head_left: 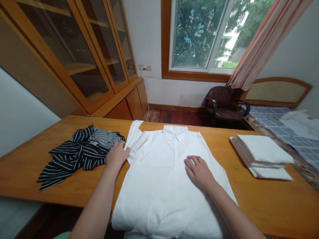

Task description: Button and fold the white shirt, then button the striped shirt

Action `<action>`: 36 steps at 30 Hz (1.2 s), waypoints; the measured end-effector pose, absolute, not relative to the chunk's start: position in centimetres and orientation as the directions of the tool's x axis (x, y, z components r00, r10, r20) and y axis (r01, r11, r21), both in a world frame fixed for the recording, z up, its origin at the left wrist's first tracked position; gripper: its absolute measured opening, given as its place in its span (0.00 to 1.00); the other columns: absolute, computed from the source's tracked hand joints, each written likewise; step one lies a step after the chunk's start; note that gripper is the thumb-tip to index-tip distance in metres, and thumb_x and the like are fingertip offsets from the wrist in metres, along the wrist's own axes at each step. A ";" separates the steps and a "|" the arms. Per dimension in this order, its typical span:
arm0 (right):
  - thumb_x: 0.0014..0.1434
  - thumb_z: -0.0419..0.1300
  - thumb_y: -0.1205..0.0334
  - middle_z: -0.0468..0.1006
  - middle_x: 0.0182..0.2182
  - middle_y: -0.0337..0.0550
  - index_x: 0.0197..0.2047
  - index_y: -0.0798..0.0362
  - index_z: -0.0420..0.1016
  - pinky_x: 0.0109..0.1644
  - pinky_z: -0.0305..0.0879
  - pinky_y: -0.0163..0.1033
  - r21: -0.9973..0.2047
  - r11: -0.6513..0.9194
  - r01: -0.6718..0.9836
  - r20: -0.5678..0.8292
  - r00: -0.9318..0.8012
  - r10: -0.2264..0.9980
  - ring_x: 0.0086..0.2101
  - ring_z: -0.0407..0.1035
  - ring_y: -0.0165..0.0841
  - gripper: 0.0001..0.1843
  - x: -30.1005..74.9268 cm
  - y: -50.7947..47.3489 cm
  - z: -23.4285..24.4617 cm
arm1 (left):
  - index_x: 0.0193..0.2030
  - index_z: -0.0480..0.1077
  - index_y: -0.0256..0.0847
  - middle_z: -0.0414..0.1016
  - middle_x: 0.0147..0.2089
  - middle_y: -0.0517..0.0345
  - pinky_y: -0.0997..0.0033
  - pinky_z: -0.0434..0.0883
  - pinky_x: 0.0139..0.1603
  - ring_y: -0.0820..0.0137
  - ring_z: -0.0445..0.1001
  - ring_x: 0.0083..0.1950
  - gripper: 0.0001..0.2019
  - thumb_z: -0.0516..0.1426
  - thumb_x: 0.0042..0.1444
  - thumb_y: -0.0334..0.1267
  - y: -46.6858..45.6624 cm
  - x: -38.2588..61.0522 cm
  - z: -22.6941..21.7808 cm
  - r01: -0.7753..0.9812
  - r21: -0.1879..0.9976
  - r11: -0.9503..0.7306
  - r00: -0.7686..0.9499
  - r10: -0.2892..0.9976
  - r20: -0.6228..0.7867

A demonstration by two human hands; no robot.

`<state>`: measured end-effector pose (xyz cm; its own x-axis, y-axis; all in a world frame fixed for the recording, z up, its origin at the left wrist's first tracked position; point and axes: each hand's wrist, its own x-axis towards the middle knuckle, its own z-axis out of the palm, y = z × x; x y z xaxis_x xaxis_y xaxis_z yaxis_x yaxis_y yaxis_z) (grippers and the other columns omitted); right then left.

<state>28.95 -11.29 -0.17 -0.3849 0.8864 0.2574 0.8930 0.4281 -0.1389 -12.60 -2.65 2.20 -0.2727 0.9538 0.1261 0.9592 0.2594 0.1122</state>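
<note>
A white collared shirt lies front side up on the wooden table, its collar pointing away from me and its lower end at the near edge. On its left, the sleeve is bent back toward the far edge of the table. My left hand is closed on the edge of that sleeve, fingertips partly hidden. My right hand rests on the shirt front, right of the button placket, with fingers stretched out and holding nothing. Just left of my left hand is a crumpled black-and-white striped garment.
On the right of the table sits a stack of folded white cloth with brownish layers. Beyond the table are a brown armchair and a bed with a plaid sheet. A glass-door cabinet stands at the left, behind the table.
</note>
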 end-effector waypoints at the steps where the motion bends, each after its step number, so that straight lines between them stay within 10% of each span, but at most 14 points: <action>1: 0.66 0.55 0.59 0.76 0.51 0.48 0.51 0.47 0.75 0.54 0.61 0.49 -0.129 0.408 0.904 0.251 -0.368 0.895 0.50 0.66 0.43 0.12 28.5 -10.9 0.1 | 0.49 0.71 0.42 0.73 0.51 0.43 0.60 0.70 0.40 0.52 0.75 0.47 0.15 0.53 0.59 0.46 -1.7 -12.4 2.3 0.967 0.094 0.238 -0.249 0.958 0.139; 10: 0.64 0.56 0.64 0.72 0.38 0.48 0.41 0.51 0.73 0.45 0.59 0.44 -0.111 0.333 0.936 0.298 -0.288 0.910 0.42 0.63 0.42 0.04 25.8 -8.0 -0.7 | 0.50 0.72 0.35 0.75 0.51 0.37 0.59 0.71 0.47 0.51 0.75 0.51 0.15 0.54 0.59 0.37 5.5 -11.0 2.0 0.979 0.045 0.197 -0.202 0.971 0.128; 24: 0.64 0.56 0.65 0.71 0.39 0.47 0.41 0.50 0.73 0.45 0.60 0.44 -0.151 0.325 0.933 0.305 -0.269 0.914 0.42 0.62 0.41 0.05 26.0 -7.9 -1.2 | 0.51 0.65 0.36 0.75 0.46 0.42 0.62 0.69 0.50 0.56 0.75 0.49 0.14 0.44 0.68 0.40 5.3 -10.4 3.1 0.896 0.411 0.169 -0.355 0.828 0.434; 29: 0.65 0.56 0.65 0.72 0.39 0.48 0.41 0.50 0.73 0.45 0.60 0.44 -0.174 0.330 0.928 0.309 -0.267 0.913 0.42 0.63 0.42 0.05 26.0 -7.9 -1.2 | 0.51 0.65 0.38 0.73 0.50 0.40 0.58 0.68 0.55 0.56 0.73 0.54 0.13 0.44 0.69 0.38 2.4 -7.3 3.9 0.918 0.331 -0.217 0.038 0.881 0.472; 36: 0.65 0.56 0.64 0.73 0.39 0.47 0.41 0.50 0.74 0.45 0.61 0.43 -0.216 0.328 0.920 0.296 -0.258 0.920 0.41 0.63 0.41 0.05 26.2 -7.8 -1.4 | 0.42 0.69 0.44 0.75 0.40 0.54 0.69 0.68 0.39 0.67 0.75 0.38 0.10 0.47 0.66 0.38 -4.4 -4.4 2.7 0.740 0.220 -0.636 0.614 0.772 0.165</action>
<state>26.23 -7.77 -1.35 -0.2583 0.9196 0.2961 0.9196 0.3280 -0.2165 -4.39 -4.39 2.66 0.6143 0.7717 0.1645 0.7397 -0.6358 0.2205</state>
